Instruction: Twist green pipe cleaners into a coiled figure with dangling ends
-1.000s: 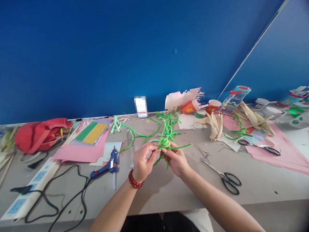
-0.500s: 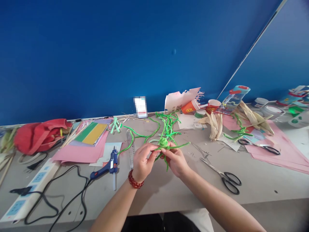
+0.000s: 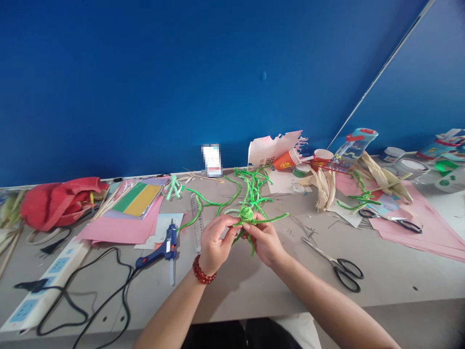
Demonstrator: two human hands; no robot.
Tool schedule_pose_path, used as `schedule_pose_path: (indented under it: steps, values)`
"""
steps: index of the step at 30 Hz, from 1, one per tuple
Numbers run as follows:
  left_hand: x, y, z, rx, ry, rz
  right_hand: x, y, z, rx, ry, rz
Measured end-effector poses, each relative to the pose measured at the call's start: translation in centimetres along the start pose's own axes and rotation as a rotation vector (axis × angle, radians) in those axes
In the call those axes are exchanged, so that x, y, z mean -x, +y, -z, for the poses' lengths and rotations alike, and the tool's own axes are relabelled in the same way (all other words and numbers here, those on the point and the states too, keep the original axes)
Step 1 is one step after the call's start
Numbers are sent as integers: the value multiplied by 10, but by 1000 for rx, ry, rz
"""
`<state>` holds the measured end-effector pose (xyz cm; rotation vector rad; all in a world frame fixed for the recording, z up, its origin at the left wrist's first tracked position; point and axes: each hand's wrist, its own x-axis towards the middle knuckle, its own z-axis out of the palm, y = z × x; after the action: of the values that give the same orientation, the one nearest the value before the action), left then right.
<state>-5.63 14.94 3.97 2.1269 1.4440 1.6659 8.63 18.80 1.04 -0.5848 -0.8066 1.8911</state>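
Green pipe-cleaner coil [image 3: 246, 214] pinched between left-hand fingers [image 3: 227, 221] and right-hand fingers [image 3: 252, 228].

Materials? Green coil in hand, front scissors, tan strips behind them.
Green pipe-cleaner coil: likely chenille over wire; matte, fuzzy, holds tight bends. Front scissors: probably steel blades, shiny, with black plastic loops. Tan husk strips: probably dried corn husk; papery, matte, ribbed.
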Motion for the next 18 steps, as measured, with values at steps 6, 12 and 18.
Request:
schedule_pose_path:
  steps: [6,12,18]
  values:
    - [1,0,0,84,-12,20,1,1,-1,-1,-16,3]
    - [2,-5,-11,446,-34,252,1,0,-4,-18,2,18]
    - [4,-10,-10,512,-37,313,1,-2,-2,55,-7,42]
